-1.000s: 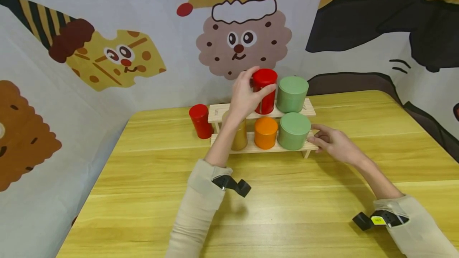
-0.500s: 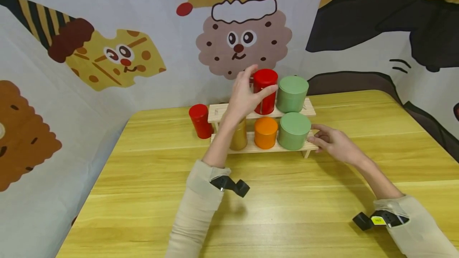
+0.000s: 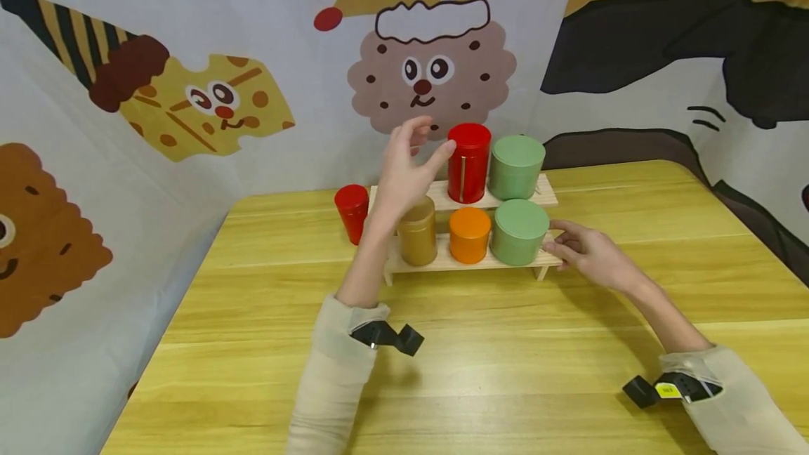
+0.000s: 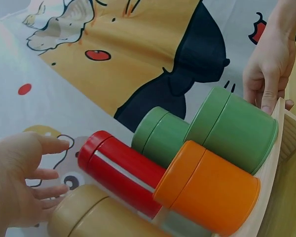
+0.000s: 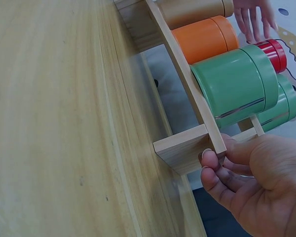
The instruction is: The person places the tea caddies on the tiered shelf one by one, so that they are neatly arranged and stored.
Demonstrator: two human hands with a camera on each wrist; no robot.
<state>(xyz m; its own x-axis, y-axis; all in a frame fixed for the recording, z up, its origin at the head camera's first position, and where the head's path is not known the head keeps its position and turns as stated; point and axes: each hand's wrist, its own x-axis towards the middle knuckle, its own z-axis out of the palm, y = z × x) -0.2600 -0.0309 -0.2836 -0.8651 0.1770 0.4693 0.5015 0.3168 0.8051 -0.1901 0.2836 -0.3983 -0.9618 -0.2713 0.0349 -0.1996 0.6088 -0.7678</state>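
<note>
My left hand (image 3: 407,170) is off the tall red canister (image 3: 469,163), fingers spread and loosely bent with nothing between them. That canister stands upright on the upper step of a two-tier wooden rack (image 3: 455,265), beside a green canister (image 3: 517,167). A gold canister (image 3: 418,230), an orange canister (image 3: 470,235) and another green canister (image 3: 520,232) line the lower step. At the rack's right end my right hand (image 3: 590,255) pinches the lower board between thumb and fingers, as the right wrist view shows. My left forearm partly covers the rack's left side.
Another red canister (image 3: 352,213) stands on the wooden table (image 3: 480,371) just left of the rack, partly behind my left arm. A cloth printed with cartoon figures (image 3: 303,76) hangs directly behind the table.
My left hand has drawn away leftward from the tall red canister, which stays on the upper step. More of the gold canister shows. My right hand keeps its place on the rack.
</note>
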